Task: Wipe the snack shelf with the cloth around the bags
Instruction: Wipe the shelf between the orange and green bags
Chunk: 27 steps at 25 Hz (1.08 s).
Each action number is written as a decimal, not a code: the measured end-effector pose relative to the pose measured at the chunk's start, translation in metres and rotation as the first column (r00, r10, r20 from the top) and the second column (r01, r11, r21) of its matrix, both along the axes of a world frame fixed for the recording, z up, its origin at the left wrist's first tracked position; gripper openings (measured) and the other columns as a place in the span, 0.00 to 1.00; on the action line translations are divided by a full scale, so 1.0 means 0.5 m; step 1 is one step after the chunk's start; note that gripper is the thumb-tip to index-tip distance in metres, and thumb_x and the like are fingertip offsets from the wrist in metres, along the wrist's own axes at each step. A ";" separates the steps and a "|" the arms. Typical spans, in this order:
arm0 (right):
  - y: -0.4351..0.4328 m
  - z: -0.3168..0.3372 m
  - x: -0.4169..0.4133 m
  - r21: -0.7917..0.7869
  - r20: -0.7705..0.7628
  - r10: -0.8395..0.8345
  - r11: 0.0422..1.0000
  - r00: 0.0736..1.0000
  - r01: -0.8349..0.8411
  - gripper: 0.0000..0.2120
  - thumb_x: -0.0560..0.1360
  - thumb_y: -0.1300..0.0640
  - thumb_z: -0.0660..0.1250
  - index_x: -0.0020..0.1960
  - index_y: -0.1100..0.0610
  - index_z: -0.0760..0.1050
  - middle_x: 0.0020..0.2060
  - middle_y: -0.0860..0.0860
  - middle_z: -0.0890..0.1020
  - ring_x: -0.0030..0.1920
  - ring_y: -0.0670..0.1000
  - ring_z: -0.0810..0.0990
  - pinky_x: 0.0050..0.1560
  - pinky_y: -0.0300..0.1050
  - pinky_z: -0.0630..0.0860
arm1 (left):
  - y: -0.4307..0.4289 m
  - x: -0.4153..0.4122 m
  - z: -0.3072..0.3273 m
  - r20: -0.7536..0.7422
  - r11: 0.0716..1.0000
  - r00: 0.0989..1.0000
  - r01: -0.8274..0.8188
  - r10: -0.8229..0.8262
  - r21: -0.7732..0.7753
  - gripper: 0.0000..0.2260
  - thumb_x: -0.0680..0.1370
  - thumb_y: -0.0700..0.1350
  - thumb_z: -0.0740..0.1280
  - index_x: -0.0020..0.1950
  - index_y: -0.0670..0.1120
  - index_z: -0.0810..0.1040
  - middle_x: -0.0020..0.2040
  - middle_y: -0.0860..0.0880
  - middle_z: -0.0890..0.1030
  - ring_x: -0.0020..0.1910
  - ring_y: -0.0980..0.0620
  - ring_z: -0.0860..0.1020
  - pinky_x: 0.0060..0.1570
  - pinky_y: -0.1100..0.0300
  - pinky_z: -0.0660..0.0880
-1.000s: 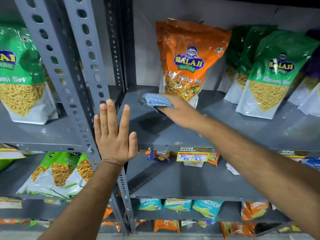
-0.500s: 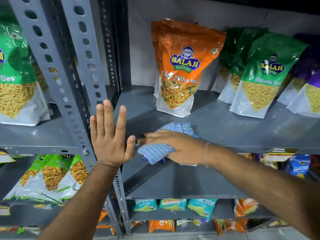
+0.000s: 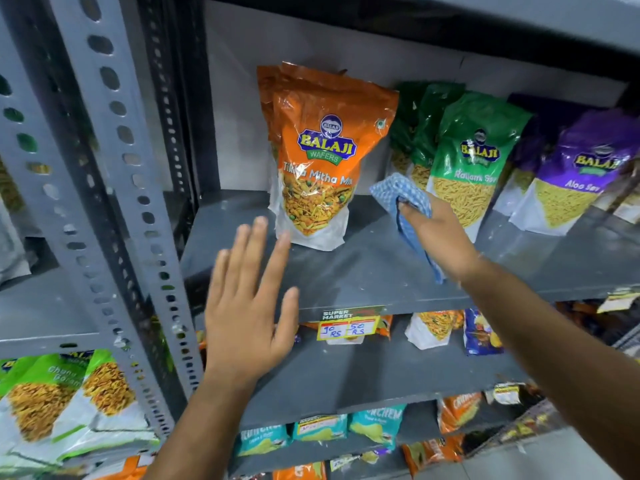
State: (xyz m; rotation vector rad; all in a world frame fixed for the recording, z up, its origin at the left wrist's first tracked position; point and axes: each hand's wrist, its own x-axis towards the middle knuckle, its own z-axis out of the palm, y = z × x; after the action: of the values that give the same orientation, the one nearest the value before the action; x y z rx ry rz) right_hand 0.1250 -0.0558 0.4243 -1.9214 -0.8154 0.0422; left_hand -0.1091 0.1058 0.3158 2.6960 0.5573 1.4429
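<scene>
A grey metal snack shelf (image 3: pixel 363 271) holds upright bags. An orange mix bag (image 3: pixel 322 168) stands at its left, a green sev bag (image 3: pixel 474 161) to the right of it, and a purple bag (image 3: pixel 581 174) further right. My right hand (image 3: pixel 436 233) grips a blue checked cloth (image 3: pixel 401 195) and presses it on the shelf in the gap between the orange and green bags. My left hand (image 3: pixel 249 299) is raised in front of the shelf's front edge, flat, fingers spread, holding nothing, its fingertips near the orange bag's base.
A perforated grey upright post (image 3: pixel 114 209) stands at the left. A yellow price tag (image 3: pixel 349 325) hangs on the shelf's front lip. Lower shelves hold more snack packets (image 3: pixel 433 329), and green bags (image 3: pixel 69 393) sit bottom left.
My right hand has carried the cloth from the shelf's front left edge back and to the right, between the orange and green bags. My left hand has shifted right, off the post.
</scene>
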 end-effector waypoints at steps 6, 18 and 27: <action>0.070 -0.015 0.143 -0.058 0.094 -0.041 0.997 0.995 0.047 0.16 0.82 0.58 0.59 0.67 0.51 0.76 0.57 0.50 0.82 0.57 0.52 0.79 0.53 0.41 0.69 | 0.013 0.082 -0.010 -0.404 0.954 0.895 -0.264 0.189 -0.139 0.31 0.83 0.61 0.47 0.82 0.48 0.62 0.83 0.46 0.64 0.83 0.46 0.59 0.80 0.43 0.61; 0.314 -0.089 0.349 -0.686 0.160 0.372 0.708 0.914 -0.168 0.23 0.82 0.58 0.57 0.76 0.49 0.67 0.73 0.56 0.73 0.71 0.61 0.73 0.68 0.51 0.69 | 0.008 0.091 -0.002 -0.527 0.926 0.818 -0.351 0.231 -0.138 0.29 0.81 0.58 0.51 0.80 0.51 0.69 0.80 0.49 0.69 0.80 0.49 0.66 0.79 0.47 0.64; 0.215 -0.119 0.296 -0.604 0.112 0.421 0.748 0.900 -0.274 0.11 0.80 0.54 0.59 0.58 0.52 0.78 0.53 0.53 0.82 0.56 0.59 0.80 0.51 0.45 0.75 | -0.002 0.093 0.003 -0.524 0.922 0.820 -0.356 0.231 -0.150 0.26 0.83 0.56 0.49 0.80 0.52 0.69 0.80 0.50 0.69 0.81 0.49 0.65 0.79 0.45 0.65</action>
State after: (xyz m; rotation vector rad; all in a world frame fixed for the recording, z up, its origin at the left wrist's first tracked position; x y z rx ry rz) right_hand 0.2729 0.0516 0.3649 -2.3364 -1.4618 0.3264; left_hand -0.0626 0.1049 0.3175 2.8531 1.1437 0.6176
